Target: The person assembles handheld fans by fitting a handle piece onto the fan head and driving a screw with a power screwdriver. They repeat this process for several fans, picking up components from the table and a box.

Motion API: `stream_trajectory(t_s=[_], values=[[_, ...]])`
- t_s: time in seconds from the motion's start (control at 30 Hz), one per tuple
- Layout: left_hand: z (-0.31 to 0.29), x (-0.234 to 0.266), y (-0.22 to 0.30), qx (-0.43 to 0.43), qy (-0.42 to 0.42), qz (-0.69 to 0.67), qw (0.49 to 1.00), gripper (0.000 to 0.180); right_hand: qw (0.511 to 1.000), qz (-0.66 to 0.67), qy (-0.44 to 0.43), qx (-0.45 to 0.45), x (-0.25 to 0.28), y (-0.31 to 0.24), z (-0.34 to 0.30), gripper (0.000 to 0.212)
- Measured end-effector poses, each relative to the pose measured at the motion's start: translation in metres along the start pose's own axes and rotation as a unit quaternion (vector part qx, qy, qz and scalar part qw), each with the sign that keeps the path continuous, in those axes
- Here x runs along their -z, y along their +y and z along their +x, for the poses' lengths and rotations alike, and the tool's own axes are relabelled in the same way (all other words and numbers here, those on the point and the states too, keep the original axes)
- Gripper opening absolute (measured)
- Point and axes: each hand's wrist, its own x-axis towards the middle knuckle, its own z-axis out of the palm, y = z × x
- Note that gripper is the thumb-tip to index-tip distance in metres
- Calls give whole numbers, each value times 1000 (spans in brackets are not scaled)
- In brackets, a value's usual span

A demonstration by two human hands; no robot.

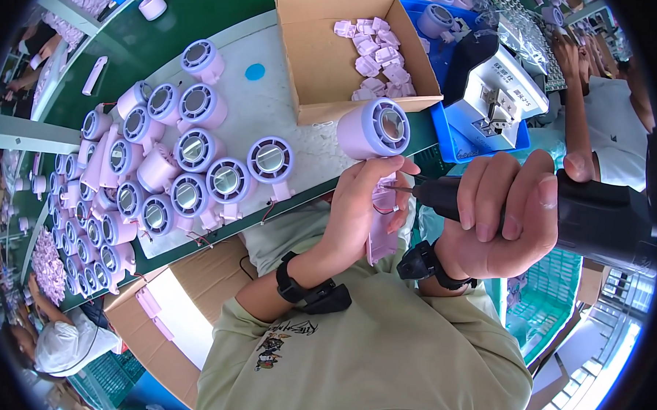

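My left hand (364,203) grips the handle of a lilac handheld fan (375,130), its round head upward with the grille facing me. My right hand (501,212) is wrapped around a black electric screwdriver (593,215). The screwdriver's thin bit touches the fan's handle just by my left fingers. Both wrists wear black bands.
Several lilac fans (195,174) lie crowded on a white mat (287,97) at the left. A cardboard box (322,59) behind holds small lilac parts (377,56). A blue tray (457,137) with a grey machine (496,88) sits right. Another person's arm (577,99) reaches in at far right.
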Motion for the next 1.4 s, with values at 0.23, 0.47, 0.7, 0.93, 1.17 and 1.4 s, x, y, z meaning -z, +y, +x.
stream_trajectory(t_s=[0.23,0.47,0.7,0.93,1.17,1.4], values=[[-8,-6,2,-3,5,8,1000,30,1000,15,13,-9,-3,-1,-4,19],[-14,-21,9,-14,47,52,997,29,998,51,19,-7,-4,-9,-1,17],[-24,-14,31,46,-5,66,997,30,982,184,40,4,7,-23,15,20],[-12,-4,149,-12,106,202,974,32,982,38,185,-28,41,-17,18,32],[120,80,268,-77,236,379,891,39,955,-184,195,-125,40,-2,3,37],[154,102,276,-204,344,650,646,51,958,-169,193,-125,53,-1,3,34]])
